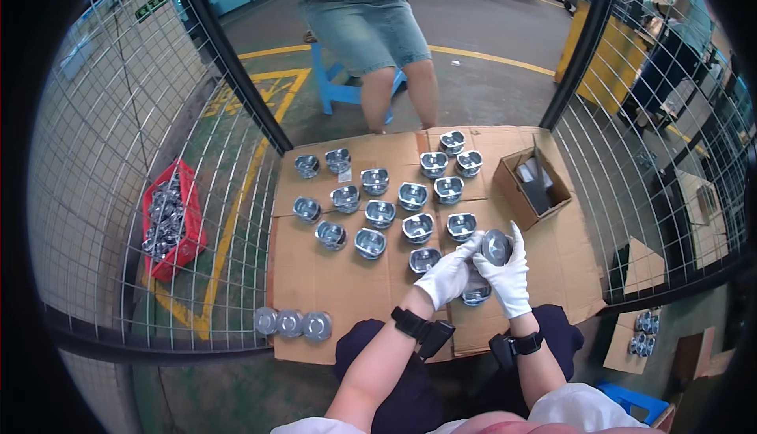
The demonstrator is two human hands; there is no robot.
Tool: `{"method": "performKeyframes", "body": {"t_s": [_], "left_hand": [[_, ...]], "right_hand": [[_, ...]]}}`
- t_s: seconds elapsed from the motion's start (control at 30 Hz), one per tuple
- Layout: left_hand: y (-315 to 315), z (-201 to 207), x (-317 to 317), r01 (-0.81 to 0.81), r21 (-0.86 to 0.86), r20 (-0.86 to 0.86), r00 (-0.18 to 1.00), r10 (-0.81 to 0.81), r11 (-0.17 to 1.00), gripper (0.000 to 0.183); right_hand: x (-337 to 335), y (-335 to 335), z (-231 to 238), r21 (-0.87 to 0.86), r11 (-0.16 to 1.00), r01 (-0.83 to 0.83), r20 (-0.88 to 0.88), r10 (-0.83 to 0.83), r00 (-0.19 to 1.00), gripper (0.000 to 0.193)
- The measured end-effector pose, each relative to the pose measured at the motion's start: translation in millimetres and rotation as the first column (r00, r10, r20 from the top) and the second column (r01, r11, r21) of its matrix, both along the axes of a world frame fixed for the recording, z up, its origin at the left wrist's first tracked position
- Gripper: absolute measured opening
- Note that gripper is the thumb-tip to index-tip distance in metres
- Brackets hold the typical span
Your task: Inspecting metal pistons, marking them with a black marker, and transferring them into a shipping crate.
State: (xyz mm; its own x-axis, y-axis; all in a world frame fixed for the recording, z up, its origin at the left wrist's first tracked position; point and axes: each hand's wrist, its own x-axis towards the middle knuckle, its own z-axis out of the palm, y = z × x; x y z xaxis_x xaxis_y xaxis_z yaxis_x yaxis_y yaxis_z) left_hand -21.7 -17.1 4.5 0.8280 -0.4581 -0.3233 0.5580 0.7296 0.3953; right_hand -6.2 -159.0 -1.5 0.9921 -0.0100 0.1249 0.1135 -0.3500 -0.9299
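A grey metal piston (496, 246) is held above the cardboard, its round face turned up. My gloved right hand (510, 276) grips it from the right, with the thumb and fingers around its side. From the left, my gloved left hand (448, 276) closes its fingers at the piston's edge; the fingertips are partly hidden. Just below the hands another piston (475, 294) sits on the board, partly covered by them. Several more pistons (412, 196) stand in loose rows with their hollow sides up. At the near left, three pistons (291, 324) lie in a line with flat faces up.
Flattened cardboard (339, 276) covers the table. An open carton (527, 189) with papers and a dark item stands at the right. Wire mesh panels (229, 221) flank the table. Outside the left one, a red crate (185, 229) holds metal parts. A person (371, 32) sits opposite.
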Motion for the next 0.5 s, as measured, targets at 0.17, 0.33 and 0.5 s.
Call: {"method": "performKeyframes", "body": {"t_s": [0.17, 0.33, 0.5], "left_hand": [[4, -8, -3, -0.027, 0.434, 0.099, 0.995, -0.018, 0.9, 0.043], [11, -1, 0, 0.044, 0.443, 0.031, 0.997, -0.065, 0.896, 0.036], [6, 1, -3, 0.042, 0.486, 0.023, 0.998, -0.061, 0.873, 0.037]], "right_hand": [[1, -3, 1, -0.134, 0.979, -0.157, 0.081, 0.168, 0.982, 0.101], [4, -22, 7, -0.304, 0.91, -0.282, 0.136, 0.335, 0.932, 0.098], [6, -31, 8, -0.313, 0.893, -0.325, 0.175, 0.39, 0.904, 0.097]]}}
